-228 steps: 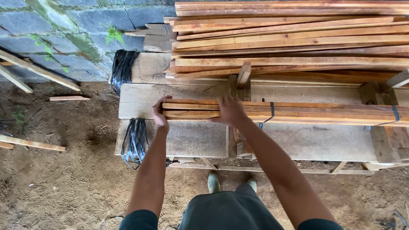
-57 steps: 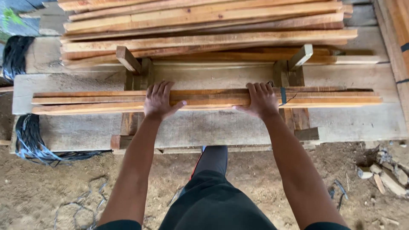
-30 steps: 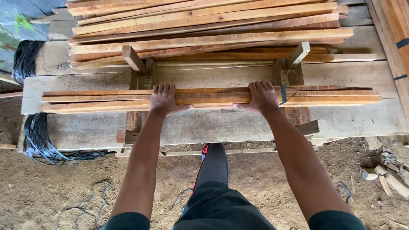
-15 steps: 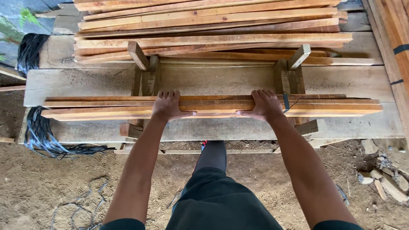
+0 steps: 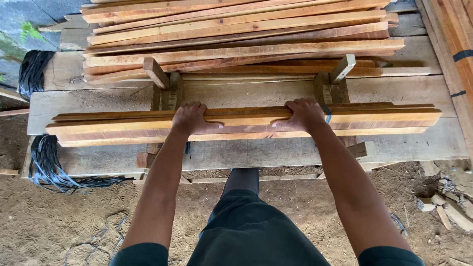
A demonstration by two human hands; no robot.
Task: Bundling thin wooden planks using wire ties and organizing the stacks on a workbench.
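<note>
Gripping slat bundle | left hand, right hand clamped | fingertips hidden behind

Loose slat pile cut off at top edge, banded planks cropped at right, bundle underside hidden.

Single head-worn view, steeply down and forward, close over a plank bench, perhaps slightly tilted.

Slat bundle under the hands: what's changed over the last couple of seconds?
The slat bundle has rolled or lifted toward the person, its near face now showing. Left hand and right hand moved from flat on top to gripping over it. The loose slat pile and black strapping stayed put.
</note>
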